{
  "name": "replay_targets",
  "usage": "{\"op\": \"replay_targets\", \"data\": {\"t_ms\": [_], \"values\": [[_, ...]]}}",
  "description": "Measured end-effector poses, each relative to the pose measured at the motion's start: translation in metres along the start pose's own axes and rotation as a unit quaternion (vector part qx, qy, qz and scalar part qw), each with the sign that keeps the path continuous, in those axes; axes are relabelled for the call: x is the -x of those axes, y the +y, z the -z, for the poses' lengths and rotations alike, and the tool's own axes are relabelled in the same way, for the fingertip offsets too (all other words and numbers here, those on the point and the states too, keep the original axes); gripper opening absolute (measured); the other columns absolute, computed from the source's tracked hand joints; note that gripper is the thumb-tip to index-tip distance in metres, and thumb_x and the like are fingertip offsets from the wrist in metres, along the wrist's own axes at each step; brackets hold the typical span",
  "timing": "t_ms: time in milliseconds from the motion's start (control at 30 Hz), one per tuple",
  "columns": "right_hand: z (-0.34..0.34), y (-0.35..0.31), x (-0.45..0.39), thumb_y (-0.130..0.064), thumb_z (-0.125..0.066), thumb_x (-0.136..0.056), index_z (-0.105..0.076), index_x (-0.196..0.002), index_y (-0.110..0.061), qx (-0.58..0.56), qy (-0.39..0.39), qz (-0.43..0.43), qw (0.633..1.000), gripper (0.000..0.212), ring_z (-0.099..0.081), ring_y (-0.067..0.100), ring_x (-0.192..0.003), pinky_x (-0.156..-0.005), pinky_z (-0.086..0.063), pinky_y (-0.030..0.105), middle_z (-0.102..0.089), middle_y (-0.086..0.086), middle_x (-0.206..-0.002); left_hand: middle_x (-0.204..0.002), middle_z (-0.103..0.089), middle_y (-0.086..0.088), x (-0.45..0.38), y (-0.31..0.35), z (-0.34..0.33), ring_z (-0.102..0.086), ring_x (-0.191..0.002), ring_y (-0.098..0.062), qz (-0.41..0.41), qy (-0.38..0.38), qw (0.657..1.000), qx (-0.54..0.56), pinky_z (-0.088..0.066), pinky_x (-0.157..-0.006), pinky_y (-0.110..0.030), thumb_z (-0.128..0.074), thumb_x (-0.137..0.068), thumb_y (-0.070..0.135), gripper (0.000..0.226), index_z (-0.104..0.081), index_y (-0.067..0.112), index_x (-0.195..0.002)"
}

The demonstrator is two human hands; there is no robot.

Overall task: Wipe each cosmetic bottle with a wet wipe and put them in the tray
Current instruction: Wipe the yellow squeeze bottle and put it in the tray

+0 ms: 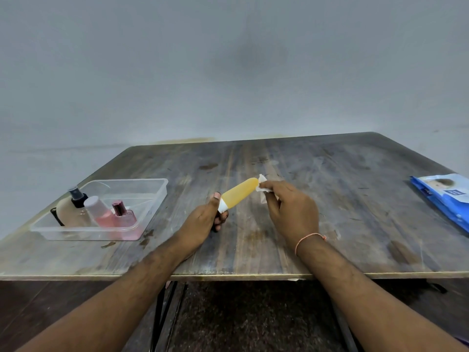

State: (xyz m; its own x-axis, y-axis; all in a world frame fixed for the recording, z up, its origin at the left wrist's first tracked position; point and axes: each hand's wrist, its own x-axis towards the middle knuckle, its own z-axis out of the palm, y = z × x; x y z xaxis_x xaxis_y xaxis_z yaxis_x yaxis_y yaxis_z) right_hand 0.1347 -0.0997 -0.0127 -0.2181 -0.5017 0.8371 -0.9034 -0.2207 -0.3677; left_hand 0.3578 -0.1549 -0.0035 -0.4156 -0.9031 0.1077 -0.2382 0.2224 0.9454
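Currently, one yellow bottle (241, 192) is held above the wooden table (330, 199), tilted, with its white-collared lower end in the left hand (203, 221) and its rounded far end pointing up and to the right. The left-hand fingers are closed around that lower end; the thumb lies along the collar. The right hand (291, 209) has its fingers pinched shut on one white wet wipe (262, 188), which is pressed against the bottle's far end. One thin orange thread band (308, 240) circles the right wrist.

One clear plastic tray (152, 196) sits on the left side of the table, well apart from the hands. It holds three upright bottles: one beige bottle with a black spray top (76, 199), one pink bottle with a frosted cap (100, 212), and one pink bottle with a metallic cap (123, 214). One small black item stands at the tray's left end; what it is cannot be told.

One blue wipe pack (446, 196) lies flat at the table's right edge.
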Motion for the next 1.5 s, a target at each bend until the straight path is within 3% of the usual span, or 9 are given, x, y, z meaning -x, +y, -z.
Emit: {"op": "replay_targets", "data": {"t_ms": [167,400,633,767,933,1133,1267,1400,1500], "values": [[0.002,0.001,0.0,-0.022,-0.074,-0.097,-0.076,-0.116,-0.033,-0.015,-0.05,-0.042,0.998,0.022,-0.071,0.018,-0.071,-0.057,-0.05,0.03,-0.079,-0.009,-0.092,-0.069,-0.054,0.008,-0.004,-0.008,0.001,-0.053,-0.067,-0.009,-0.014,0.024,0.999,0.027,-0.046,-0.071,-0.026,-0.031,-0.096,0.073,0.068,-0.067,0.017,-0.084],[0.005,0.002,-0.001,-0.028,-0.073,-0.095,-0.074,-0.119,-0.032,-0.046,-0.096,-0.11,0.988,0.024,-0.073,0.017,-0.08,-0.065,-0.051,0.028,-0.079,-0.01,-0.094,-0.073,-0.061,0.011,-0.012,-0.02,0.005,-0.059,-0.072,-0.013,-0.037,0.05,0.997,-0.034,-0.048,-0.074,-0.036,-0.037,-0.094,0.08,0.068,-0.077,0.025,-0.099],[0.012,0.001,0.006,-0.04,-0.084,-0.084,-0.076,-0.103,-0.03,-0.115,-0.201,-0.106,0.967,0.023,-0.061,0.0,-0.077,-0.067,-0.042,0.015,-0.063,-0.025,-0.088,-0.073,-0.064,0.003,-0.012,-0.018,0.006,-0.055,-0.059,-0.003,-0.058,0.07,0.992,-0.085,-0.043,-0.058,-0.027,-0.049,-0.112,0.043,0.026,-0.065,0.023,-0.106],[0.019,-0.003,0.011,-0.045,-0.09,-0.08,-0.079,-0.106,-0.035,-0.179,-0.197,-0.116,0.957,0.03,-0.062,0.006,-0.089,-0.076,-0.045,0.009,-0.062,-0.013,-0.104,-0.077,-0.068,0.003,-0.009,-0.018,0.006,-0.06,-0.062,0.002,-0.068,0.062,0.994,-0.057,-0.042,-0.055,-0.013,-0.06,-0.109,0.036,0.015,-0.068,0.03,-0.121],[0.023,-0.007,0.014,-0.04,-0.087,-0.087,-0.079,-0.106,-0.034,-0.21,-0.173,-0.128,0.954,0.022,-0.063,0.012,-0.088,-0.084,-0.053,0.024,-0.066,-0.007,-0.103,-0.085,-0.073,0.001,-0.007,-0.02,0.008,-0.067,-0.07,-0.008,-0.079,0.058,0.995,-0.016,-0.048,-0.062,-0.024,-0.071,-0.104,0.035,0.018,-0.076,0.034,-0.121],[0.033,-0.019,0.016,-0.026,-0.081,-0.094,-0.08,-0.099,-0.031,-0.253,-0.122,-0.16,0.946,0.008,-0.068,0.015,-0.081,-0.077,-0.06,0.037,-0.072,-0.005,-0.091,-0.088,-0.075,0.008,-0.001,-0.017,0.007,-0.063,-0.071,-0.013,-0.082,0.055,0.995,0.026,-0.051,-0.07,-0.031,-0.077,-0.1,0.033,0.023,-0.077,0.034,-0.123],[0.041,-0.029,0.018,-0.025,-0.079,-0.096,-0.078,-0.106,-0.033,-0.272,-0.091,-0.178,0.941,0.013,-0.062,0.006,-0.07,-0.068,-0.055,0.027,-0.067,-0.006,-0.082,-0.079,-0.065,0.004,0.002,-0.021,0.009,-0.055,-0.074,-0.019,-0.075,0.015,0.997,0.029,-0.045,-0.076,-0.033,-0.081,-0.093,0.049,0.036,-0.076,0.039,-0.127],[0.041,-0.037,0.014,-0.024,-0.081,-0.094,-0.075,-0.116,-0.033,-0.292,-0.113,-0.178,0.933,0.024,-0.059,0.003,-0.067,-0.065,-0.052,0.02,-0.069,-0.013,-0.091,-0.118,-0.074,0.018,0.013,-0.013,0.008,-0.066,-0.105,-0.005,-0.097,0.014,0.995,-0.03,-0.051,-0.094,-0.029,-0.081,-0.089,0.054,0.036,-0.077,0.042,-0.122],[0.038,-0.044,0.006,-0.031,-0.081,-0.094,-0.076,-0.109,-0.038,-0.287,-0.125,-0.179,0.933,0.017,-0.06,0.011,-0.069,-0.066,-0.053,0.024,-0.073,-0.011,-0.09,-0.124,-0.071,0.017,0.021,-0.007,0.013,-0.061,-0.113,-0.002,-0.115,0.004,0.99,-0.081,-0.047,-0.096,-0.026,-0.08,-0.091,0.052,0.034,-0.076,0.042,-0.123]]}}
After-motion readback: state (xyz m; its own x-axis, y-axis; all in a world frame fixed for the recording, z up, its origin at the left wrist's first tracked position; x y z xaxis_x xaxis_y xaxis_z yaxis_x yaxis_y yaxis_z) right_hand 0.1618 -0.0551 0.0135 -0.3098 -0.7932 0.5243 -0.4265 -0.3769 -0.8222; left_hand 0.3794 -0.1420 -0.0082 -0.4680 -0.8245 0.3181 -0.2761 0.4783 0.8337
